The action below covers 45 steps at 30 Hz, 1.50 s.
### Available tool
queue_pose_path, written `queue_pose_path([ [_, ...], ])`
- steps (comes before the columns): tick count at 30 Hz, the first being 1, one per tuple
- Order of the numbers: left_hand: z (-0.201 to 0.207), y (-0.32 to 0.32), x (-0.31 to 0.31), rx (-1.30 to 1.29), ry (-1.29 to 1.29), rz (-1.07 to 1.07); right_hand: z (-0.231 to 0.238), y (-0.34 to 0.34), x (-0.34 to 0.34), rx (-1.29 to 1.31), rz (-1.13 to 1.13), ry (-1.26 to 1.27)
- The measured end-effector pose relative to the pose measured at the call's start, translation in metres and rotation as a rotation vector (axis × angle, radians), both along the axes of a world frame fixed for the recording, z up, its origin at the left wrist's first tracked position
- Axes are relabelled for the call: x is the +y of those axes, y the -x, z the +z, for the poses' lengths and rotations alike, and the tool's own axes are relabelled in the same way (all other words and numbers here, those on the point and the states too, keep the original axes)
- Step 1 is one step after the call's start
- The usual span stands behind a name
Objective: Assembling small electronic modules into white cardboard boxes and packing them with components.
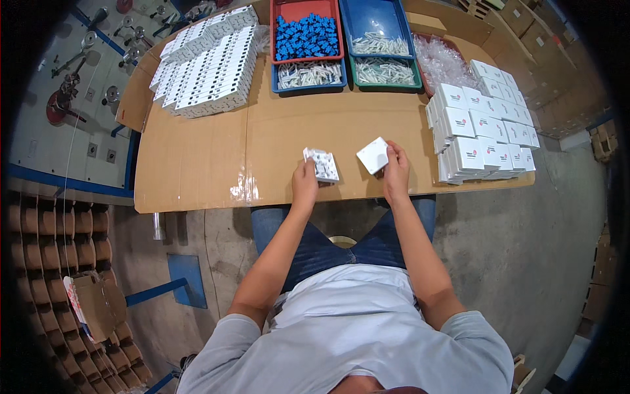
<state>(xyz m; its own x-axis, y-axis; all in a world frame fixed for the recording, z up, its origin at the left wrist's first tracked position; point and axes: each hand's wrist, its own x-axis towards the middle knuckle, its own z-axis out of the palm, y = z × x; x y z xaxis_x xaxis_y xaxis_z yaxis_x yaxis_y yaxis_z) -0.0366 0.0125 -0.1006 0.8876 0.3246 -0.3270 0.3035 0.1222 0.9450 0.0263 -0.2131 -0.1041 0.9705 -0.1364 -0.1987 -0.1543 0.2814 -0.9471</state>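
Close to the near edge of the cardboard-covered table [262, 131], my left hand [305, 184] grips a square white plastic housing [323, 165] by its left side. Its face shows small grey and dark parts. To the right, my right hand [396, 172] pinches a flat square white cover plate [373, 155] by its right edge, tilted so that one corner points up. The two pieces are apart, with bare cardboard between them. My fingertips beneath both pieces are hidden.
Stacked white box-shaped units [210, 72] stand at the back left, white printed cartons [469, 125] at the right. Along the back sit a red tray [340, 49] of blue parts, blue and green trays [387, 87] of small white pieces, and clear plastic bags [446, 65].
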Motion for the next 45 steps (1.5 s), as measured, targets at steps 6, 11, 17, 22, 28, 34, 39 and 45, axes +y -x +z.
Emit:
queue_pose_path([
  [6,0.0,-0.002,-0.005,-0.132,-0.917,-0.009,0.006,0.017,-0.003,-0.423,0.002,1.09],
  [11,-0.001,0.002,-0.015,-0.258,-1.177,-0.126,-0.009,0.015,-0.008,-0.457,0.222,1.224],
  [17,-0.002,-0.019,-0.018,-0.131,-1.177,-0.029,-0.008,-0.001,0.006,-0.469,0.132,1.271],
  [22,0.0,-0.025,-0.028,-0.116,-1.159,-0.015,-0.005,-0.007,-0.002,-0.501,0.071,1.304],
  [28,-0.007,-0.024,-0.023,-0.096,-1.238,-0.08,-0.007,-0.009,0.0,-0.613,0.025,1.084],
  [34,0.006,-0.024,-0.028,-0.044,-1.241,-0.135,0.102,-0.046,-0.042,-0.572,0.335,1.121],
  [39,0.006,-0.027,-0.027,0.006,-1.268,-0.145,0.159,-0.174,-0.105,-0.406,0.3,1.294],
  [45,0.008,-0.031,-0.031,0.009,-1.247,-0.154,0.136,-0.337,-0.233,-0.18,0.122,1.747],
])
